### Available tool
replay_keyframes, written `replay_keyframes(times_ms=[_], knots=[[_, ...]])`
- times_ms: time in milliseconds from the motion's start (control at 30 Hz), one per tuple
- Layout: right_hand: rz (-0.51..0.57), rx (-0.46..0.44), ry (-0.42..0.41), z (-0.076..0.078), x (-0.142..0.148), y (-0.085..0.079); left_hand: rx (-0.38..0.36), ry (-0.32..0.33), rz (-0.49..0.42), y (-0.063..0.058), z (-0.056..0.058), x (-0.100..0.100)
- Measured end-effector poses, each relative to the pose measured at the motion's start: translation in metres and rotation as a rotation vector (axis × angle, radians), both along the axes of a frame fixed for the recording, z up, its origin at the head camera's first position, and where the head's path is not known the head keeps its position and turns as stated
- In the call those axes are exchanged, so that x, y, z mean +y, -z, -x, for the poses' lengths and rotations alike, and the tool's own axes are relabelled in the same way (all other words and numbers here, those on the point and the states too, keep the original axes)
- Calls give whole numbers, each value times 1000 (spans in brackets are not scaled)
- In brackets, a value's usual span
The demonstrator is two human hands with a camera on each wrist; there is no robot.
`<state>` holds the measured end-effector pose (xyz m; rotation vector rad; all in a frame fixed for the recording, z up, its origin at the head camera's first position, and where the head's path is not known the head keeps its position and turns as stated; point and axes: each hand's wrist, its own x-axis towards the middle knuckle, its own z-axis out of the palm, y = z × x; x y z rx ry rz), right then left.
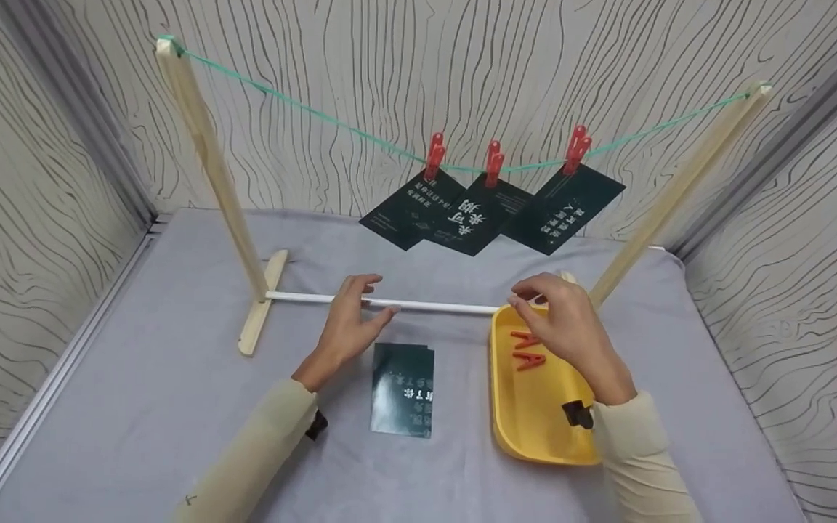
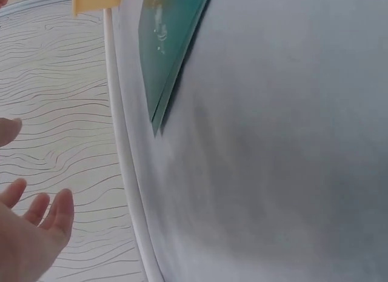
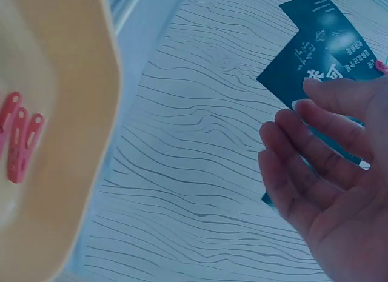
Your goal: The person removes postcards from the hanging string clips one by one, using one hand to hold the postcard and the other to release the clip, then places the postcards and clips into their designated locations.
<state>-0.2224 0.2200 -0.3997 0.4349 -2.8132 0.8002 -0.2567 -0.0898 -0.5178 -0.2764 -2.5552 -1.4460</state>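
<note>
I found left hand and right hand half-open, empty; hanging the cards likely required pegs from tray's far-left corner.

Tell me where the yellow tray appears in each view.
Head: the yellow tray is right of centre, partly hidden by the right hand.
Left wrist: the yellow tray shows partly at top, left of centre.
Right wrist: large along the left side, red clips inside.
Shared landmark: the wavy-lined wall.
</note>
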Motion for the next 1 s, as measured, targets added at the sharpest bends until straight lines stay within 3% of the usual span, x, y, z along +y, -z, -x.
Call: replay_keyframes(times_ms=[267, 533, 700, 1000], knots=[[57, 103, -94, 5, -12, -15, -28, -22, -86, -4, 5, 1], [108, 151, -112, 10, -26, -26, -44, -34, -106, -3, 12, 3], [127, 205, -132, 15, -35, -39, -26, -26, -143, -7, 18, 3], [121, 305, -187, 20, -54, -68, -15, -6, -230, -10, 19, 1]])
